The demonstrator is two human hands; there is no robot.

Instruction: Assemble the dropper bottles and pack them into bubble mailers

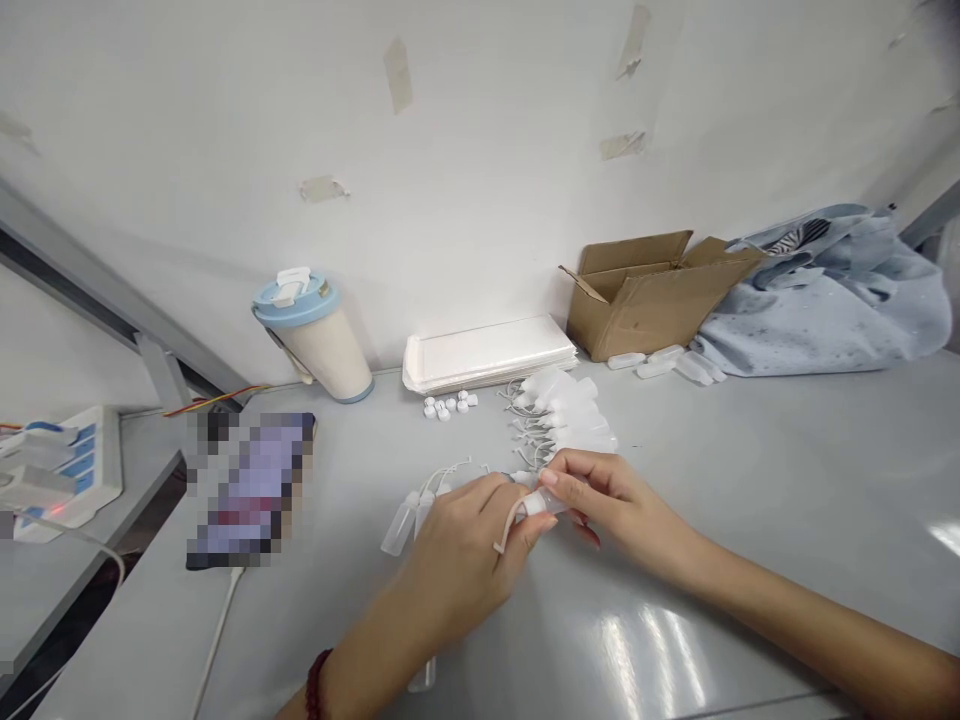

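- Small translucent bottle (553,499), one; above the tabletop, between both hands; left hand (469,535), fingers pinching its white-collared end; right hand (615,495), fingers closed on its body;
- Tabletop (712,460), glossy grey; light reflections (652,660) toward the front;
- Wall (487,130), white; tape scraps (398,75) stuck on;
- Cardboard box (652,315), open; beside pale-blue cloth (817,310).

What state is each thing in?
Left hand: closed on the held bottle
Right hand: pinching the same bottle
Held bottle: sideways, thin strap curling off its white end
Bottle pile: lying down
Small white parts: loose, clustered
Flat white pieces: stacked
Cardboard box: flaps open
Cup: standing, lid on
Phone: flat, screen pixelated
Power strip: red light lit
Cloth: rumpled
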